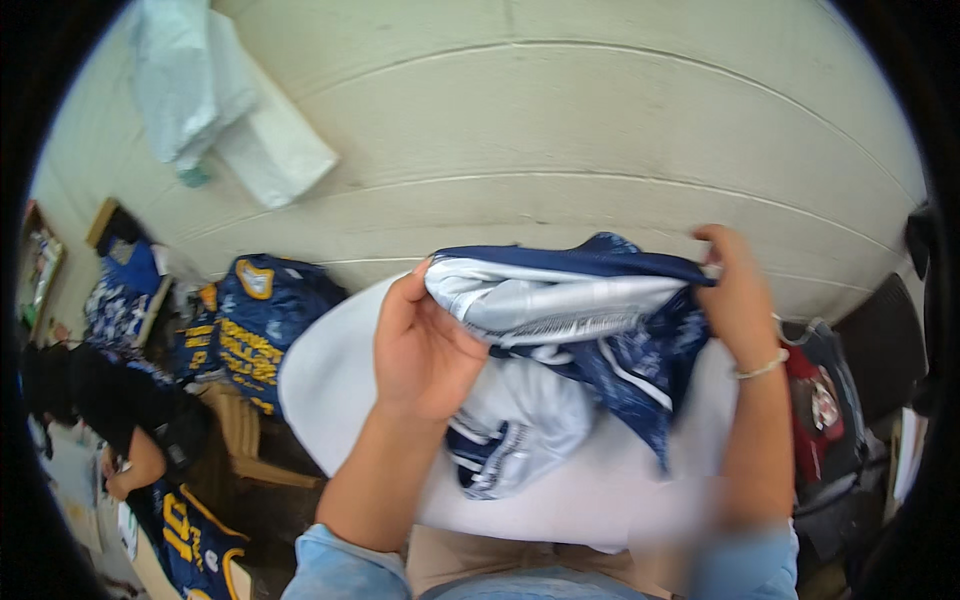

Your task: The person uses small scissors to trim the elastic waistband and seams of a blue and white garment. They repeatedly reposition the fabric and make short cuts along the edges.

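A navy garment with a pale, silvery inner side (600, 262) is stretched between my two hands, its edge opened so the inside shows. My left hand (425, 350) grips the left end of that edge, thumb and fingers closed on it. At the other end, my right hand (738, 290) pinches the navy edge; a light bracelet circles that wrist. Lower folds of the garment, pale with navy and white stripes, rest on a white padded board (335, 375) with a rounded left end. Whether it is shorts or a top I cannot tell.
A pale block wall (600, 120) rises behind the board, with plastic bags (200, 90) hanging at upper left. Navy garments with yellow lettering (265, 330) are piled at left. Nearby, a person in black (110, 400) works over another navy jersey (185, 535). Bags (825, 400) stand at right.
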Action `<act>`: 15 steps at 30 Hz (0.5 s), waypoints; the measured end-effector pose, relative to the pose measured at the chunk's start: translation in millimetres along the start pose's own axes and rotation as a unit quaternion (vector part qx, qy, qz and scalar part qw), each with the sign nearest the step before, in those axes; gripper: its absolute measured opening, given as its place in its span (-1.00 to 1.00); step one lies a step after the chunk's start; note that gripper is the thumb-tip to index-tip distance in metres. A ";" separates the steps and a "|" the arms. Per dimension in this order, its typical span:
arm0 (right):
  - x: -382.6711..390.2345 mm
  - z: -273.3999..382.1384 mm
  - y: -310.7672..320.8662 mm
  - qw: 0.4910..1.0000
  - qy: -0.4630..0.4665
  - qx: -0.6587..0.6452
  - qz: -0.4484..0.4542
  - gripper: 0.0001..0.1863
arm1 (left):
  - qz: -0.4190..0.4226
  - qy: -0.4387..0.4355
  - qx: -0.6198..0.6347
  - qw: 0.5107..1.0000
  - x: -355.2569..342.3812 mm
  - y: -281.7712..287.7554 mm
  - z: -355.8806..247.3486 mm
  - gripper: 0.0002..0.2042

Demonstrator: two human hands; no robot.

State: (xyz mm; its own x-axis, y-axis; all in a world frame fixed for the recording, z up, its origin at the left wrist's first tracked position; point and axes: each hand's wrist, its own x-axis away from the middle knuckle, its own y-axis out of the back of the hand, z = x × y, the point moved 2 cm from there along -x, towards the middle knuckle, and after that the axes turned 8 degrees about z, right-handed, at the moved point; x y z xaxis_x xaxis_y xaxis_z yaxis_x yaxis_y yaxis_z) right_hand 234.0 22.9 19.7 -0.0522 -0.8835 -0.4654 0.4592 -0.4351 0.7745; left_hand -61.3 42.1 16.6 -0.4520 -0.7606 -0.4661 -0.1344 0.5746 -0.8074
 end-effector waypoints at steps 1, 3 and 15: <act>-4.6 -11.0 1.1 0.997 -0.074 0.005 0.001 -0.45 | -0.032 -0.009 -0.020 0.999 0.0 1.8 -4.8 -0.70; -5.1 -25.2 6.3 0.992 -0.123 -0.004 0.022 -0.47 | -0.072 -0.027 -0.014 0.997 -0.4 5.7 -2.1 -0.70; 15.9 49.6 -1.7 0.992 0.083 -0.094 -0.010 -0.28 | -0.082 0.008 -0.176 0.981 2.4 -4.9 24.0 -0.73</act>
State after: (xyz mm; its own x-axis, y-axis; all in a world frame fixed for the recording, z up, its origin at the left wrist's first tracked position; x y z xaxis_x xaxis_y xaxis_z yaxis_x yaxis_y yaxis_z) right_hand 188.4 1.1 32.3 0.0764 -0.8278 -0.5558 0.6177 -0.3982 0.6781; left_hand -40.5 30.2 10.7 -0.4119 -0.8487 -0.3318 -0.5012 0.5151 -0.6953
